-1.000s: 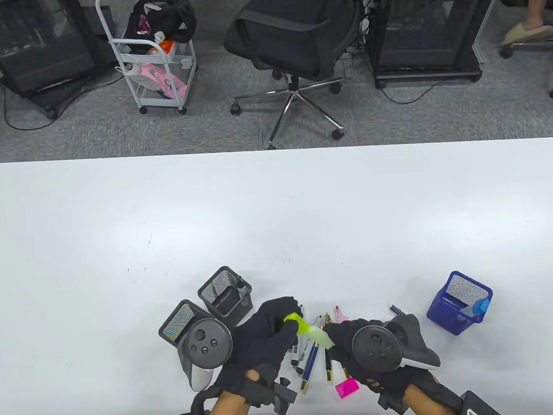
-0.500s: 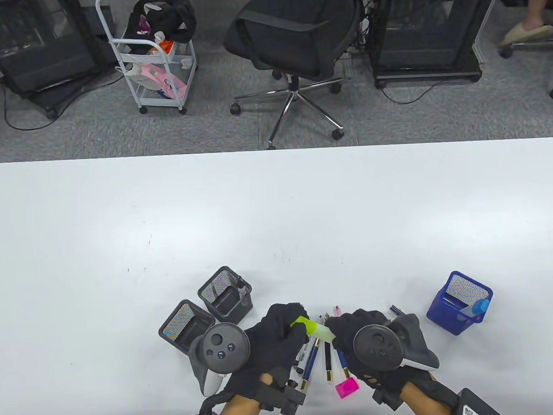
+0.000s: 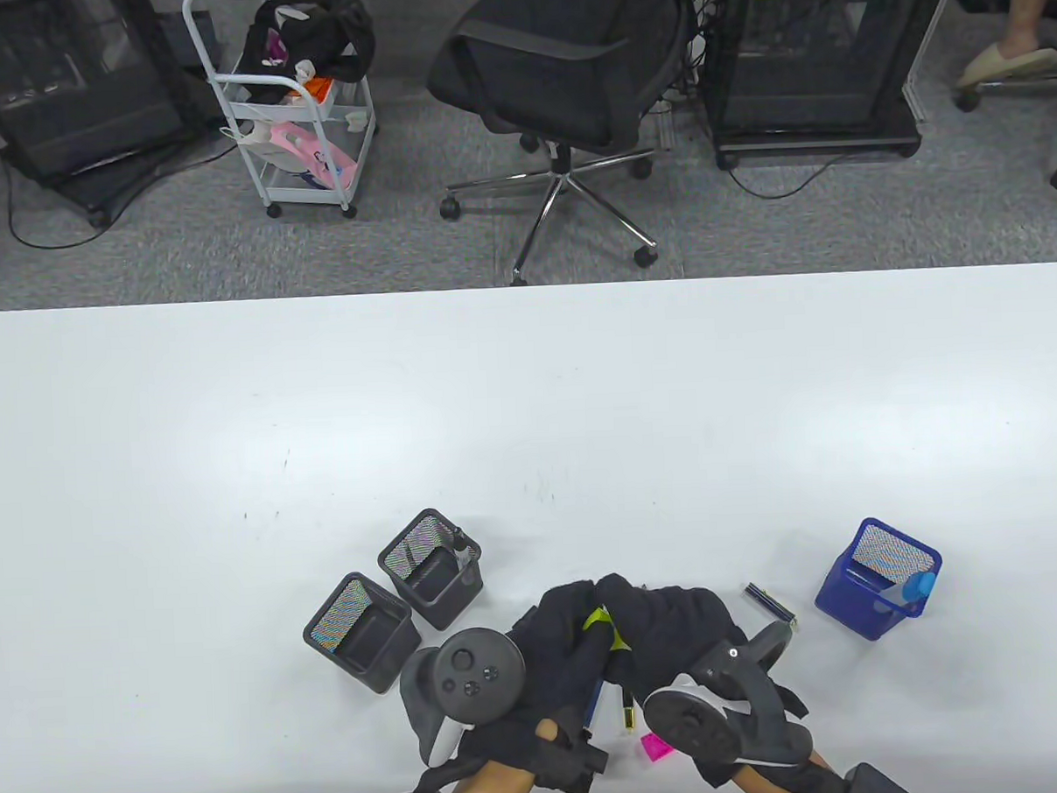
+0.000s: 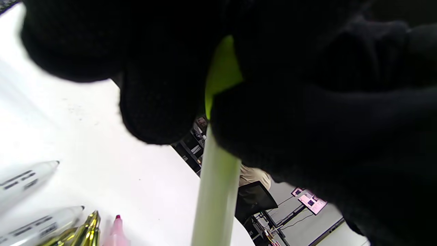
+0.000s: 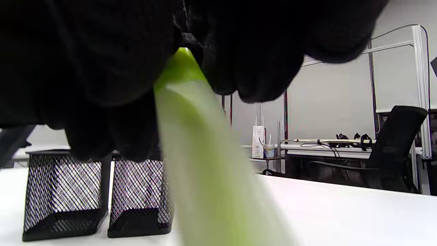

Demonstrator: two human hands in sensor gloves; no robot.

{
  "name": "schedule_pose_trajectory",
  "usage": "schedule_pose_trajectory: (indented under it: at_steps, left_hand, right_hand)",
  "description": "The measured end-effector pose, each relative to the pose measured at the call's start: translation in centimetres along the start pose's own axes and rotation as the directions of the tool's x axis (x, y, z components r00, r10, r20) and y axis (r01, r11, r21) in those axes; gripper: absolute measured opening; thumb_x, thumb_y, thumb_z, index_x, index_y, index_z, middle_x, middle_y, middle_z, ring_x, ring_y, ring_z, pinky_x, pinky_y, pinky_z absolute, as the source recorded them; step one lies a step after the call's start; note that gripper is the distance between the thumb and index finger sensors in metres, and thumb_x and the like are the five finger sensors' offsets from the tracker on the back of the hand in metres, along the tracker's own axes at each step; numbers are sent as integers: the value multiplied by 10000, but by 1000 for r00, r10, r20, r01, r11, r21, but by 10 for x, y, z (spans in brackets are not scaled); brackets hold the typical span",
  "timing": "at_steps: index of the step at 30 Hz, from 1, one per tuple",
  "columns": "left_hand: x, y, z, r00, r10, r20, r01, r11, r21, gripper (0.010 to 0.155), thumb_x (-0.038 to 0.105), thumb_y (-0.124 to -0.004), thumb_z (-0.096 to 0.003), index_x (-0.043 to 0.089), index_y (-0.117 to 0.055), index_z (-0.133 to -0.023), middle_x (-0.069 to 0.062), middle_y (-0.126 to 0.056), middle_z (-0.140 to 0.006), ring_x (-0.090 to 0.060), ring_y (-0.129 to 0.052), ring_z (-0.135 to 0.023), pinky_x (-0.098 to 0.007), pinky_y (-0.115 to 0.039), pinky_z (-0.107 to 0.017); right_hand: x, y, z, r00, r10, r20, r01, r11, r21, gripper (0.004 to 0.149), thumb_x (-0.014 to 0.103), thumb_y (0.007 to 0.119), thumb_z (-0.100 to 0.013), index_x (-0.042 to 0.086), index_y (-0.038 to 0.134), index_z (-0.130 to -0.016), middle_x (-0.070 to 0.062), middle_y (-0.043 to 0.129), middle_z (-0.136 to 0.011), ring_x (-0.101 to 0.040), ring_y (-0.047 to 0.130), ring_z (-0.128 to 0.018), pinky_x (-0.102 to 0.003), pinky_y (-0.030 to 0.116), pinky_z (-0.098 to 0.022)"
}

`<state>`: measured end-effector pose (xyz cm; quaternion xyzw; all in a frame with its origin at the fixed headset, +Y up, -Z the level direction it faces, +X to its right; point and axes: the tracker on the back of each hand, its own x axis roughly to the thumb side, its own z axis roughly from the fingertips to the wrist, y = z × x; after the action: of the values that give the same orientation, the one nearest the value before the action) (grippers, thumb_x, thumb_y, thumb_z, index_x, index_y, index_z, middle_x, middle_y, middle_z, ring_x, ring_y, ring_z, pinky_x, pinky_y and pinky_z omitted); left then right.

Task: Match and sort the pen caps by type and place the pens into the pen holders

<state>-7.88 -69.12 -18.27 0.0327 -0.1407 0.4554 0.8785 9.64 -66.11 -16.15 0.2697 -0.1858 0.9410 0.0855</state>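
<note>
From the table view, the left hand (image 3: 540, 654) and the right hand (image 3: 670, 622) meet low over the white surface (image 3: 529, 414), both sets of fingers curled round a yellow-green highlighter (image 3: 598, 619) of which only a small bright patch shows between the black gloves. Under the hands lie loose pens (image 3: 626, 716) and a pink cap (image 3: 653, 746), and a dark blue cap (image 3: 770, 602) lies just to the right. Two black mesh holders (image 3: 431, 563) stand side by side to the left of the hands; the farther one has a dark pen against its right wall, the nearer one shows nothing inside. A blue mesh holder (image 3: 878, 578) stands well to the right with a blue-capped item in it. In the left wrist view the highlighter (image 4: 218, 177) is a pale green barrel turning saturated lime where the fingers (image 4: 157, 102) clamp it; white markers (image 4: 27, 181), gold pen tips (image 4: 88, 227) and a pink tip (image 4: 117, 229) lie below. In the right wrist view the highlighter (image 5: 201, 153) runs blurred down from gripping fingers (image 5: 245, 61), with the black holders (image 5: 99, 194) behind.
</note>
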Motion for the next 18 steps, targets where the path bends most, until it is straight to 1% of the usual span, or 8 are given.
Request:
schedule_pose_trajectory:
  at_steps: [3,6,9,10,11,12,14,18]
  left_hand:
    - [-2,-2,0,1000,5,-12,-5,1000,-29,501,344,-903,-461,88,-792,-877,-202,-1027,-749,-288,-1168,-472,-489,-943,-286]
    - [-6,-3,0,1000,23,-2,-23,998,-66,528,358,-888,-463,67,-780,-890,-204,-1015,-775,-321,-1160,-533,-494,-940,-301]
    - [-11,-5,-1,993,115,7,-114,985,-128,560,366,-855,-479,73,-730,-939,-207,-972,-842,-350,-1129,-587,-510,-919,-335]
    - [-11,-5,-1,991,131,16,-128,983,-131,566,368,-850,-481,75,-726,-948,-209,-970,-846,-355,-1126,-589,-515,-915,-337]
    - [-11,-5,-2,992,126,23,-122,983,-135,573,377,-839,-485,81,-715,-960,-209,-959,-860,-363,-1119,-596,-519,-911,-341]
    - [-11,-4,-2,993,110,34,-104,985,-137,581,385,-829,-488,85,-705,-970,-208,-951,-871,-366,-1112,-605,-520,-906,-349]
    - [-12,-3,-2,996,76,44,-69,988,-138,586,386,-823,-491,89,-694,-979,-206,-943,-880,-370,-1106,-612,-524,-902,-356]
    - [-13,-3,-2,997,40,59,-32,990,-140,587,392,-813,-495,93,-688,-986,-210,-935,-890,-378,-1098,-621,-535,-894,-364]
  right_hand:
    - [4,5,0,1000,19,12,-19,1000,3,815,436,975,-287,51,651,-929,-145,977,-710,-308,1056,-531,-462,892,-410]
    - [3,7,0,999,32,8,-33,999,37,782,414,989,-330,63,642,-938,-166,970,-725,-320,1059,-541,-467,895,-412]
    - [-6,4,0,1000,11,-13,-11,999,49,745,401,969,-368,143,621,-974,-192,946,-755,-332,1051,-557,-483,884,-435]
    - [-15,0,0,999,2,-35,0,998,56,719,382,970,-377,205,626,-982,-204,928,-778,-347,1040,-571,-501,870,-453]
    - [-19,-2,0,999,4,-44,-2,998,56,705,380,969,-381,236,633,-983,-201,919,-791,-348,1032,-582,-506,862,-465]
    - [-28,-7,0,998,-9,-68,11,999,39,679,379,968,-385,274,651,-976,-198,912,-802,-348,1027,-592,-514,853,-479]
    - [-46,-19,2,991,-30,-127,31,999,7,616,372,964,-392,295,708,-946,-202,906,-812,-354,1018,-605,-531,836,-498]
    - [-94,-61,14,960,-62,-271,20,988,-154,588,363,949,-403,282,713,-936,-190,900,-825,-360,1004,-626,-551,811,-525]
